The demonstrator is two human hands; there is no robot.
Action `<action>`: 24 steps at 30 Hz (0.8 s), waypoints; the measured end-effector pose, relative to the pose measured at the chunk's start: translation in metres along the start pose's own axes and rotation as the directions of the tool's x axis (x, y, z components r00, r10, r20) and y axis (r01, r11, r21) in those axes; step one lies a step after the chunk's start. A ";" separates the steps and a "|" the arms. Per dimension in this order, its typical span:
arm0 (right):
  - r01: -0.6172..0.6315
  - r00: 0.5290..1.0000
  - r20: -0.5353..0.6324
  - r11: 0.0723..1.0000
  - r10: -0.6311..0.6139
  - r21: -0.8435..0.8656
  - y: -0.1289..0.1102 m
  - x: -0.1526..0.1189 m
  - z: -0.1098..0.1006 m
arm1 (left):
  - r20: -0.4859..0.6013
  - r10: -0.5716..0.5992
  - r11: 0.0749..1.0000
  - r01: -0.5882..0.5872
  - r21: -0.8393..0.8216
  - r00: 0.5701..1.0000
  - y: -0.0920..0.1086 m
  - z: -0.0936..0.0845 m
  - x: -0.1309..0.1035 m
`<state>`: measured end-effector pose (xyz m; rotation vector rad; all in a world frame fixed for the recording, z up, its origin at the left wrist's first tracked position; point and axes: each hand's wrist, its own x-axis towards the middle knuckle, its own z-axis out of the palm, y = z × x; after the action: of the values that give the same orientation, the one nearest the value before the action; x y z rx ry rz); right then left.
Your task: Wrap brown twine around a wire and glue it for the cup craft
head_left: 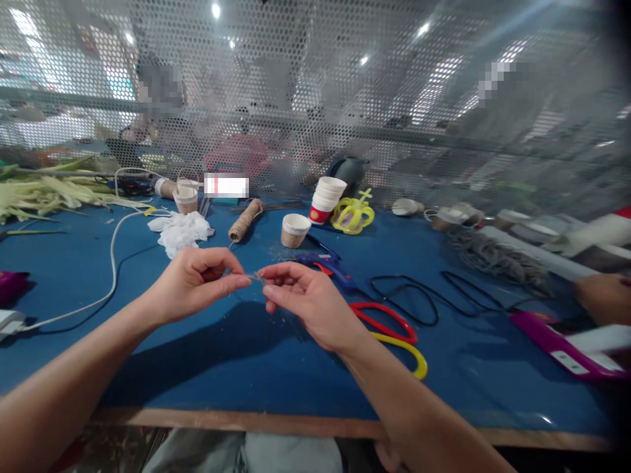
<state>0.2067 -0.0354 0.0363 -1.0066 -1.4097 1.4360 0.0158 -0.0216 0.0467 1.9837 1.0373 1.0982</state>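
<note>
Above the blue table (pixel 197 381), my left hand (pixel 200 286) pinches one end of a thin, twine-like strand (pixel 256 277) between thumb and fingers. The fingers of my right hand (pixel 308 299) close on its other end, and the fingertips of both hands nearly meet. Just beyond them lie a roll of brown twine (pixel 245 221) and a small twine-wrapped paper cup (pixel 295 231). A blue glue gun (pixel 328 266) rests behind my right hand. Red and yellow scissor handles (pixel 389 322) show beside my right wrist, their blades hidden.
White crumpled material (pixel 181 230) and another wrapped cup (pixel 186 198) lie at the left. Stacked cups (pixel 326 200) and a yellow crown-like piece (pixel 353 213) stand farther back. Black cable loops (pixel 419 299), grey cord (pixel 497 259) and another person's hand (pixel 604 295) are at the right.
</note>
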 end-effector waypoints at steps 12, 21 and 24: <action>-0.010 1.000 -0.014 1.000 0.010 -0.016 -0.001 -0.001 0.002 | -0.075 -0.011 1.000 0.009 -0.027 0.997 0.001 0.000 0.002; -0.012 1.000 0.007 0.999 0.012 -0.043 0.002 -0.002 0.000 | -0.092 -0.023 1.000 0.021 -0.024 0.996 0.001 0.001 0.002; -0.008 1.000 0.008 0.999 0.008 -0.044 0.002 -0.002 0.001 | -0.097 -0.032 0.999 0.030 -0.021 0.995 0.001 0.001 0.002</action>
<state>0.2069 -0.0379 0.0347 -1.0364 -1.4503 1.4218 0.0176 -0.0200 0.0481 1.9088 1.0994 1.1942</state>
